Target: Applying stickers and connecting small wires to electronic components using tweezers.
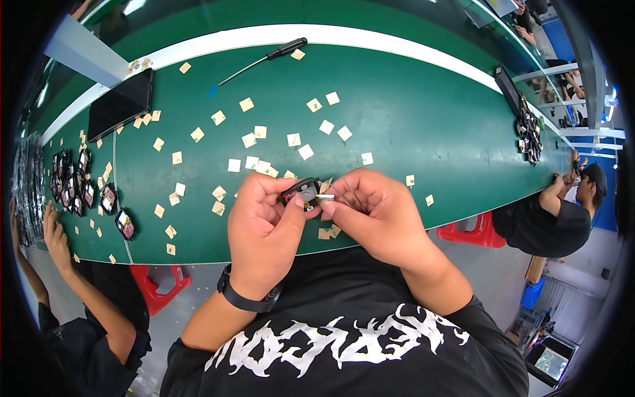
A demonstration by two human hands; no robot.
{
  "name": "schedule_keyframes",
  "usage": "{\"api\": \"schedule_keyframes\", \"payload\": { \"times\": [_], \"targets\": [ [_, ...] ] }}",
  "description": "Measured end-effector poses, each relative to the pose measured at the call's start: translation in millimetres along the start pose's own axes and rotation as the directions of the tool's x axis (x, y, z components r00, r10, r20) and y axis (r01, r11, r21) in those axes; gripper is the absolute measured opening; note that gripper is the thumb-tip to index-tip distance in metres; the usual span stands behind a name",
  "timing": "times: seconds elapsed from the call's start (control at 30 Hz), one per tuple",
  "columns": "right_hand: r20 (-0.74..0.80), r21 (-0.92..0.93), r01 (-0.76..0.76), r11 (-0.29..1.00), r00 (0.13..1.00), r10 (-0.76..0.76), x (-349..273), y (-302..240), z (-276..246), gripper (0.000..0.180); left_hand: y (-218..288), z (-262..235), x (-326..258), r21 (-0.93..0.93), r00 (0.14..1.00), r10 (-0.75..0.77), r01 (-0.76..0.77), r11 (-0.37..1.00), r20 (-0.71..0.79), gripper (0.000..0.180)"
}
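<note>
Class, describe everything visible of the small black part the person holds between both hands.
The small black part is dark, seemingly plastic, with a greyish face and a red spot at its left end. It is held tilted above the green table edge, pinched by the left hand, while the right hand presses a yellowish sticker at its right end. Its underside is hidden.

The small black part [301, 190] is mostly hidden by the left hand [264, 231] and right hand [374, 215]; its make-up is too small to tell.
</note>
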State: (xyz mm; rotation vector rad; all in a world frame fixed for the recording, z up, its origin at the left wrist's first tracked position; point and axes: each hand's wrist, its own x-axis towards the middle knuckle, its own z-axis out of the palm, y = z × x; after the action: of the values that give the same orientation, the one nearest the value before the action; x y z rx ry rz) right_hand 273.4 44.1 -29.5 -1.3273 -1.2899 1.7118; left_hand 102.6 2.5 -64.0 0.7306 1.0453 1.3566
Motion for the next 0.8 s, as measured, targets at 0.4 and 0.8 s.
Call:
{"api": "schedule_keyframes", "payload": {
  "times": [0.4, 0.8],
  "targets": [
    [-0.070, -0.159, -0.127, 0.979, 0.991, 0.117, 4.5, -9.7, 13.8, 0.009, -1.6, 2.9, -2.5, 0.058, 0.999, 0.051, -0.052, 0.997, 0.007, 0.016],
    [-0.068, -0.292, 0.143, 0.946, 0.983, -0.169, 14.2, 17.9, 14.3, 0.015, -3.0, -1.9, -3.5, 0.006, 0.996, 0.074, -0.074, 0.997, 0.054, 0.020]
  ]
}}
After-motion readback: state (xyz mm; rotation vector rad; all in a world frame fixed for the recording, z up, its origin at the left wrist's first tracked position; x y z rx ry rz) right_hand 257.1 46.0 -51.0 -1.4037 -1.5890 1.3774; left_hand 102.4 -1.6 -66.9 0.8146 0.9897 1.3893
